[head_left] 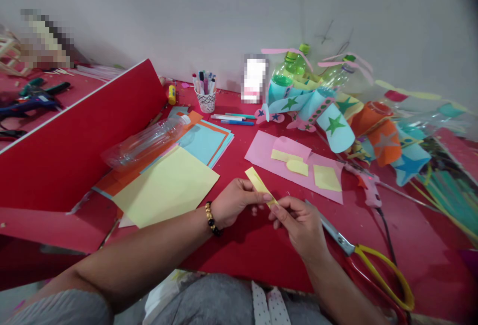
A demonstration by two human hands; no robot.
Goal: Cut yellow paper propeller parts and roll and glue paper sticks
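Note:
A narrow yellow paper strip (257,180) is pinched between my two hands above the red table. My left hand (239,198), with a beaded bracelet at the wrist, grips its middle between thumb and fingers. At the strip's lower right end, my right hand (298,220) closes thumb and fingertips on it. Large scissors (347,245) with one yellow and one red handle lie beside my right forearm. Just beyond my hands, pink paper (257,148) carries several cut yellow pieces (326,178). Yellow sheets (168,185) lie to the left of my left hand.
A clear plastic bottle (145,141) lies across coloured paper on the left, beside a raised red board (85,141). Behind stand a cup of pens (205,98) and a yellow glue stick (172,94). Bottle-and-paper planes (309,101) crowd the back right, near a pink glue gun (369,185).

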